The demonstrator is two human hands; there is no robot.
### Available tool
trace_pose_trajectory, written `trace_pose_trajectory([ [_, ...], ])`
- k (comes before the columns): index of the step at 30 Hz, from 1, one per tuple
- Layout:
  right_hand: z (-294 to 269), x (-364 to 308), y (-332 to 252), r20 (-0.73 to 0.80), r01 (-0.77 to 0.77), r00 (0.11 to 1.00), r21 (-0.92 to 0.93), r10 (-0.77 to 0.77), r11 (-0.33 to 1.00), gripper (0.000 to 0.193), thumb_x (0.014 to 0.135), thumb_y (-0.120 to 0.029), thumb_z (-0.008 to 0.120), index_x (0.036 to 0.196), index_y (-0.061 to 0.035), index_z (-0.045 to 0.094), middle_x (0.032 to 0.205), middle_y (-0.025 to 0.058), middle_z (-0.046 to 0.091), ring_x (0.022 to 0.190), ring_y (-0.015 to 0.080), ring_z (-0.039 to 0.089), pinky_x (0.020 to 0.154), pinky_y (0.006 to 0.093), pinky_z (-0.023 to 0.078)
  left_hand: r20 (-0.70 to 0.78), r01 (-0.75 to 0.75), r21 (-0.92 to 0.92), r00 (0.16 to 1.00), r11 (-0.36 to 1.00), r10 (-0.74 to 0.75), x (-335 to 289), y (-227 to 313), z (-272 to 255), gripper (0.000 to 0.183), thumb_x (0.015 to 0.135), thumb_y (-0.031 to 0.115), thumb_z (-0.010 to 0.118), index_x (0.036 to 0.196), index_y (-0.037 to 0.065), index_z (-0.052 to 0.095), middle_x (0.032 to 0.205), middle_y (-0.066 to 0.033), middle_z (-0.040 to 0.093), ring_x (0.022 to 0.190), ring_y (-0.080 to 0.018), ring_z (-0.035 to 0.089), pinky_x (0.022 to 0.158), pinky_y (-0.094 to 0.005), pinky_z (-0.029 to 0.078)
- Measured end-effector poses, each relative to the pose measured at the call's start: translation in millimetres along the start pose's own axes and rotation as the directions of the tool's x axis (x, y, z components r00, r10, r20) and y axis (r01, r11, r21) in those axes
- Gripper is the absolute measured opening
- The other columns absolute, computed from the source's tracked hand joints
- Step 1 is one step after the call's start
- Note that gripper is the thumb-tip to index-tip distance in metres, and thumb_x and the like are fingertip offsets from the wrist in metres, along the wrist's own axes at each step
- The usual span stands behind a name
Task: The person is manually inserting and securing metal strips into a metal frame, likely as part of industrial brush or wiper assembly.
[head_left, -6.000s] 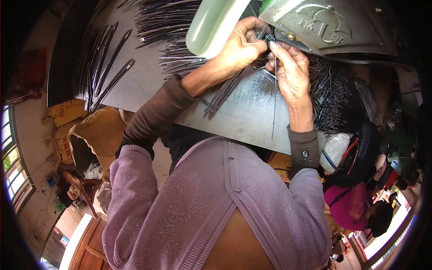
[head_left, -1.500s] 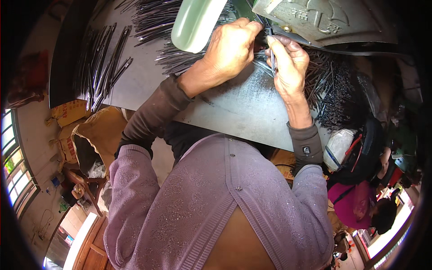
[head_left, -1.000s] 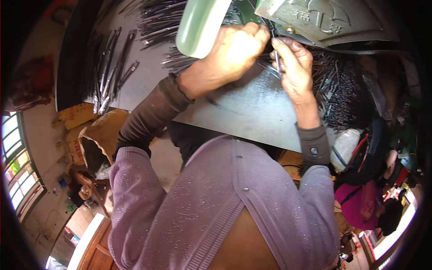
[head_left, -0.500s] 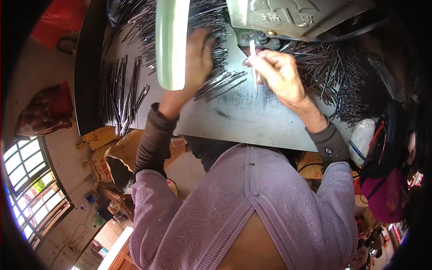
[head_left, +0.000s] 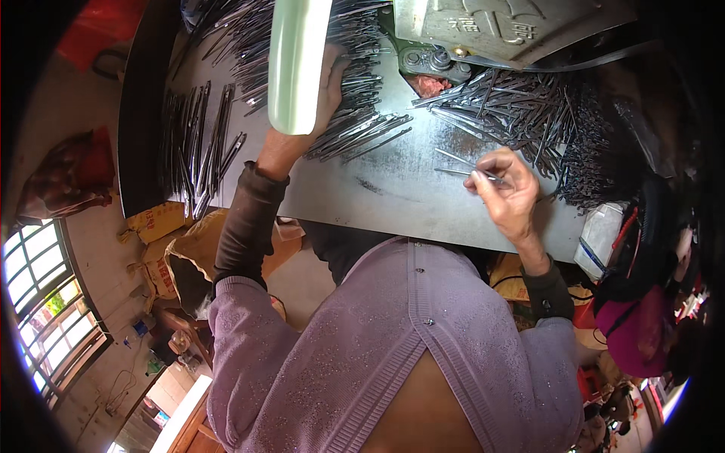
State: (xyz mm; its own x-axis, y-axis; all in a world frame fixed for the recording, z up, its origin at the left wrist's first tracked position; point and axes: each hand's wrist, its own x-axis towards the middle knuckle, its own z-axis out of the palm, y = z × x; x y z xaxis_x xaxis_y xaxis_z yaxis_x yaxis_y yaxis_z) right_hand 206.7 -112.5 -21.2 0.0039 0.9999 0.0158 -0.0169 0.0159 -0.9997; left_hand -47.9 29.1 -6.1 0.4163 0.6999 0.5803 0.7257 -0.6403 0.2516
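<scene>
My right hand is closed in a pinch above the right part of the metal tabletop. Between its thumb and fingers is a slim two-pronged metal piece, its prongs spread in a narrow V toward the left. Over a dense pile of thin dark metal pieces lies my left hand, partly covered by a pale green-white lamp shade. Its visible fingers look stretched and apart; the hidden ones I cannot make out.
A machine with bolts and a grey metal cover stands at the far side. Right of it lies a heap of dark metal pieces. Another bunch lies at the left. A white packet sits by the right edge.
My right hand has moved from the machine toward me and to the right, with the metal piece turned sideways. My left hand has shifted slightly over the pile.
</scene>
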Motion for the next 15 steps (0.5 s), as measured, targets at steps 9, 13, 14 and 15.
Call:
trace_pose_trajectory([
  [9,5,-3,-4,0.297,0.422,0.902,-0.757,-0.313,0.498,0.013,0.068,-0.003,0.066,0.079,-0.0036,0.06,0.068,0.0061,0.05,0.052,0.0229,0.05,0.045,0.032,0.04,-0.042,-0.315,-0.22,0.949,0.923,0.313,17,49,10,0.035,0.067,-0.008,0.06,0.1,0.005,0.061,0.063,-0.0068,0.048,0.054,-0.0209,0.052,0.05,-0.0302,0.044],
  [13,16,23,-9,-0.081,-0.115,0.992,-0.329,0.093,0.937,0.007,0.08,-0.004,0.06,0.078,0.0007,0.055,0.063,0.0003,0.054,0.051,0.0043,0.048,0.045,0.0221,0.037,0.016,0.022,-0.641,1.0,0.767,-0.015,0,67,33,0.029,0.079,-0.002,0.055,0.107,0.004,0.06,0.084,-0.0081,0.064,0.057,-0.0085,0.054,0.045,-0.0228,0.043],
  [14,16,31,-7,-0.066,-0.038,0.998,-0.21,0.025,0.977,0.01,0.084,-0.005,0.057,0.077,0.0016,0.054,0.063,-0.0017,0.055,0.054,-0.0003,0.047,0.047,0.0181,0.037,0.39,0.475,-0.802,0.876,0.362,-0.285,6,71,21,0.027,0.081,0.0,0.054,0.107,0.003,0.059,0.092,-0.0092,0.064,0.058,-0.007,0.054,0.043,-0.0204,0.041],
  [15,17,37,-5,-0.066,-0.04,0.997,-0.213,0.027,0.976,0.01,0.084,-0.005,0.057,0.077,0.0016,0.054,0.063,-0.0017,0.055,0.054,-0.0003,0.047,0.047,0.0181,0.037,0.758,0.748,-0.639,0.572,-0.18,-0.313,9,74,15,0.024,0.083,0.001,0.053,0.107,0.003,0.058,0.099,-0.0103,0.064,0.06,-0.0055,0.054,0.041,-0.0181,0.039],
])
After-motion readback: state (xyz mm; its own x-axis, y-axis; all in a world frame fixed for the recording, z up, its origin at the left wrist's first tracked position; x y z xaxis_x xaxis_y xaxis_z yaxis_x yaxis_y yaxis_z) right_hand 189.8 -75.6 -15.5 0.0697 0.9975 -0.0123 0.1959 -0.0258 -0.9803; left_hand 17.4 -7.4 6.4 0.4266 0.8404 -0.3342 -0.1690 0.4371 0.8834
